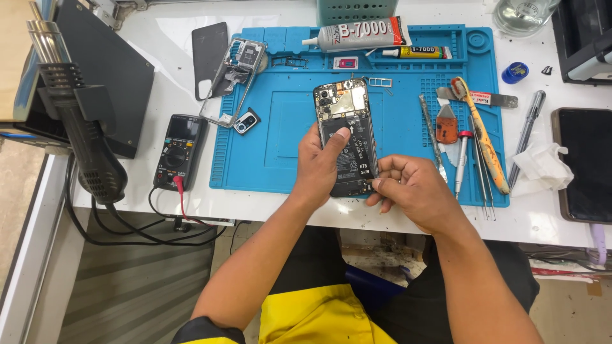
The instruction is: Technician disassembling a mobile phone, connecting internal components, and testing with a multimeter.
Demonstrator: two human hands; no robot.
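Opened phone [345,137], back cover off, circuit board and battery exposed, held above the near middle of the blue work mat [287,146], long axis running near to far.

Left hand [317,167]: fingers curled around the phone's left edge from below; thumb laid flat on the battery face, pointing far. Grip closed on the phone.

Right hand [414,191]: fingers drawn almost together, thumb and forefinger tips pinched at the phone's near right corner, touching its edge. Whether something small sits between the tips cannot be told.

Around it, on the white tabletop [166,64]:
- Far left of the mat: phone frame [237,76] lying tilted, dark back cover [210,57] just beside it, small camera module [246,121] on the mat's left edge.
- Left, off the mat: multimeter [180,151] with a red lead; hot air gun [76,114] further left.
- Far edge of mat: large adhesive tube [360,33], smaller yellow tube [417,52].
- Right part of mat: toothbrush [481,137], tweezers [435,135], screwdriver [461,159], lying roughly parallel.
- Right, off the mat: crumpled tissue [540,167], dark phone [586,164] face up.
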